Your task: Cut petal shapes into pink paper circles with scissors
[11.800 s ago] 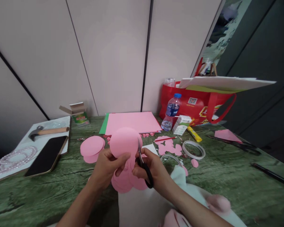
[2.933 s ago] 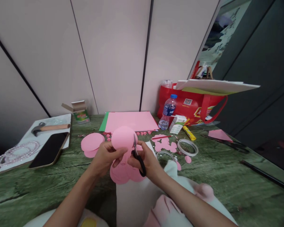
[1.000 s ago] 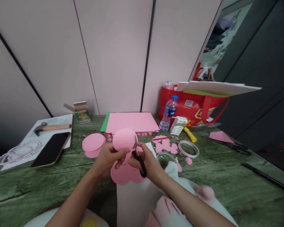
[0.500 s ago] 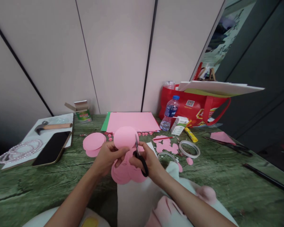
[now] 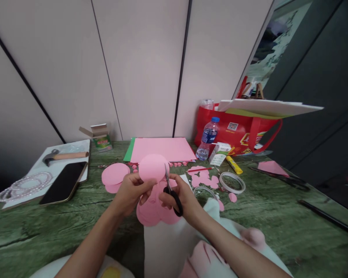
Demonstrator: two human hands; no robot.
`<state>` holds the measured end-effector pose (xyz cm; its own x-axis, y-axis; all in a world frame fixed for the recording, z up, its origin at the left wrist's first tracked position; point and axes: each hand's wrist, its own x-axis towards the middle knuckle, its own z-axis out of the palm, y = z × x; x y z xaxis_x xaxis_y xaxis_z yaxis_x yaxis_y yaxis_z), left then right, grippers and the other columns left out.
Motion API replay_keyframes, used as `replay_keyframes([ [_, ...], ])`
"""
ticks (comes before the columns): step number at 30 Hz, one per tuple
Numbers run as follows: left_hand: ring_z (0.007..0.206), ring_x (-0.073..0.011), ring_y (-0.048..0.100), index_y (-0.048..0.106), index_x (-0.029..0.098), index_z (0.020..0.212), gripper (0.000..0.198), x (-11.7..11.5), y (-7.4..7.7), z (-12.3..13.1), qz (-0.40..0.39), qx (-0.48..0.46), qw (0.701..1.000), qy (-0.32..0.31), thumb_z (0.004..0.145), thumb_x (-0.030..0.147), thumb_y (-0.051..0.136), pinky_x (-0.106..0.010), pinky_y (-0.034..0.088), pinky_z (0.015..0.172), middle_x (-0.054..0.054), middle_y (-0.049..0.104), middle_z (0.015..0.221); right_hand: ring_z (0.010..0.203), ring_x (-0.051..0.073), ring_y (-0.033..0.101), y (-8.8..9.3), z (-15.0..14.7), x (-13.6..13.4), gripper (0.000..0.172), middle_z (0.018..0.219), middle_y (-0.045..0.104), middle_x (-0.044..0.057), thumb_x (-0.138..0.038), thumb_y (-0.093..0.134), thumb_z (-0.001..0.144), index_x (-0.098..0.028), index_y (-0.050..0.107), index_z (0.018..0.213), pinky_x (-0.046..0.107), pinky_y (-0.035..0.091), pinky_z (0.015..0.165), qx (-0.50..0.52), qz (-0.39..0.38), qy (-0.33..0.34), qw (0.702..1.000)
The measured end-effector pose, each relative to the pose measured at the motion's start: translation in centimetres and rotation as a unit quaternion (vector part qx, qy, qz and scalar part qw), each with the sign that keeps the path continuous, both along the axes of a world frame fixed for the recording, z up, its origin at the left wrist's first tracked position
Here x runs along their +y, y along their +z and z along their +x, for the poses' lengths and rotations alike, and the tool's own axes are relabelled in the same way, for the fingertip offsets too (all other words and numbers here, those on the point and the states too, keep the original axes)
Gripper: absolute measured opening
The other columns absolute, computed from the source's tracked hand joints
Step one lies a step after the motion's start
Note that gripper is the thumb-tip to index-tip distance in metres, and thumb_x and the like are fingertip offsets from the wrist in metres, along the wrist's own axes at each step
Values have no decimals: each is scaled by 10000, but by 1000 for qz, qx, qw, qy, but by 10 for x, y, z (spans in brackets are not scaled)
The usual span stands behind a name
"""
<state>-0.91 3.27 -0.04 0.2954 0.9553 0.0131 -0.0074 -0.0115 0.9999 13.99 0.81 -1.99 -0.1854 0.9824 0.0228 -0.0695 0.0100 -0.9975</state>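
Note:
Between the thumb and fingers of my left hand is a pink paper circle, held up by its lower edge. My right hand is closed around the black handles of a pair of scissors. The blades point upward and lie at the circle's right edge. Below both hands, several overlapping pink paper rounds rest at the table's front, partly hidden by my fingers. More pink circles are stacked to the left of my left hand.
Behind my hands lies a stack of pink sheets. Pink scraps, tape rolls, a glue stick, a water bottle and a red bag are on the right. A phone and hammer sit left.
Hardly anything differs. The scissors and my right hand have shifted very slightly, and the paper circle has moved a touch to the left and up.

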Motion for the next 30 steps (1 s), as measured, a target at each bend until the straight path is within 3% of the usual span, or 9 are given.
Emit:
replay_keyframes([
  [7, 260, -23, 359, 465, 128, 483, 279, 0, 3, 0, -6, -26, 1000, 6, 656, 285, 616, -151, 234, 278, 64, 441, 374, 342, 92, 462, 0, 1, -1, 541, 432, 527, -90, -360, 680, 564, -184, 384, 982, 189, 345, 345, -21, -6, 0, 1000],
  [14, 293, -77, 478, 533, 116, 601, 213, -2, 4, 4, -33, -81, 995, -46, 721, 291, 555, -179, 346, 279, 8, 580, 502, 340, 96, 456, 1, 0, -1, 593, 405, 495, -102, -369, 693, 541, -171, 364, 992, 177, 325, 344, -2, -18, 16, 1000],
  [20, 218, -27, 377, 507, 103, 463, 251, -3, 7, 4, -33, -43, 999, 8, 648, 220, 630, -133, 222, 245, 38, 508, 361, 381, 93, 457, -5, 0, -1, 554, 467, 518, -88, -356, 681, 570, -195, 352, 986, 189, 339, 385, 14, -3, 31, 999],
  [30, 217, -29, 386, 525, 103, 438, 295, -2, 1, 3, -27, -21, 999, -31, 666, 263, 620, -131, 240, 243, 37, 499, 342, 450, 60, 403, -3, -1, 0, 584, 550, 485, -90, -275, 733, 519, -202, 362, 965, 185, 308, 458, 78, 7, 32, 996],
])
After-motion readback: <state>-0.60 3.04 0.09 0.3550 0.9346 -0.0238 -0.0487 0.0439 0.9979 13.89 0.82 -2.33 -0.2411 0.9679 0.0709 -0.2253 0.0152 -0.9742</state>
